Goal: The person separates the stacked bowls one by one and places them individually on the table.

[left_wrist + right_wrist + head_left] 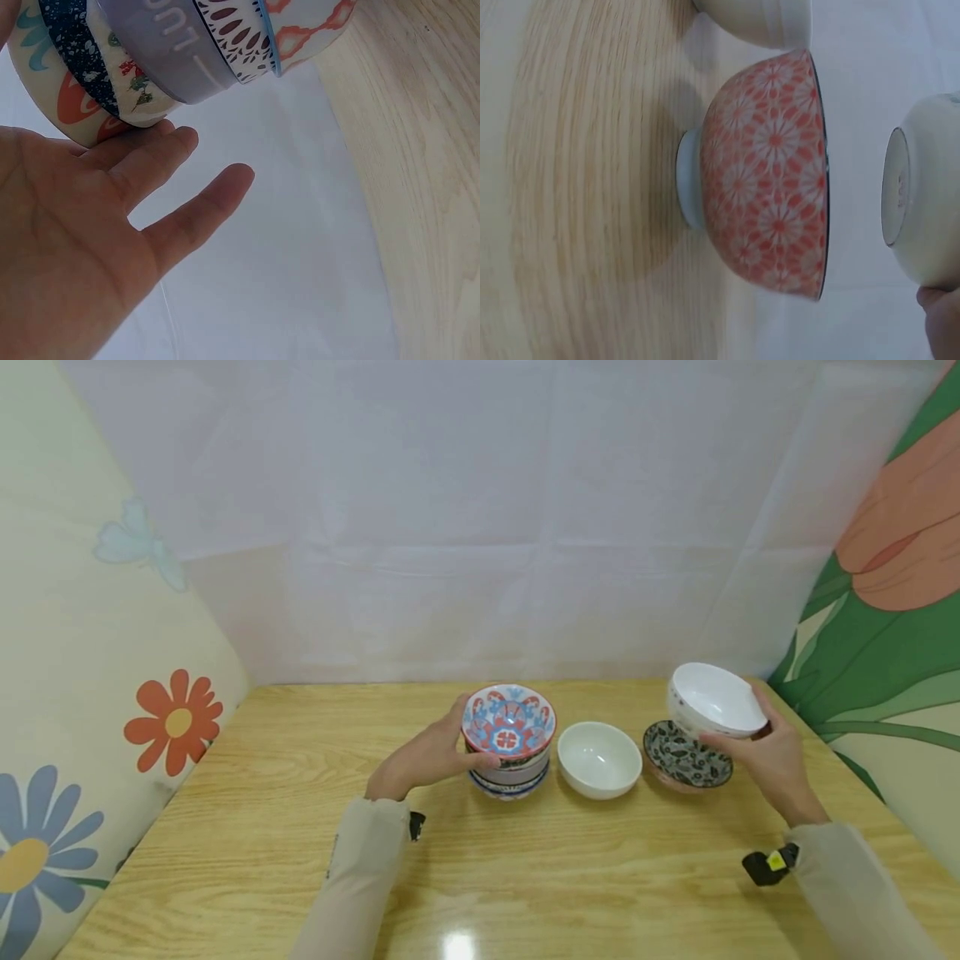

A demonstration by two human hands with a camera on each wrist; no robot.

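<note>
My left hand (427,753) holds the side of a stack of nested bowls, thumb at the near side and fingers behind. The top bowl (509,721) has a red and blue pattern inside. In the left wrist view a grey bowl (169,49) sits among the stacked bowls, and some fingers touch the upper ones. My right hand (776,760) grips a white bowl (720,697) by its rim, tilted and raised above a bowl with a black floral inside (686,756). That lower bowl's red flowered outside (769,176) shows in the right wrist view, with a gap between the two.
A plain white bowl (599,760) stands on the wooden table (570,877) between the stack and the floral bowl. A white cloth (450,527) hangs behind the table. Flower-printed panels (900,635) flank both sides.
</note>
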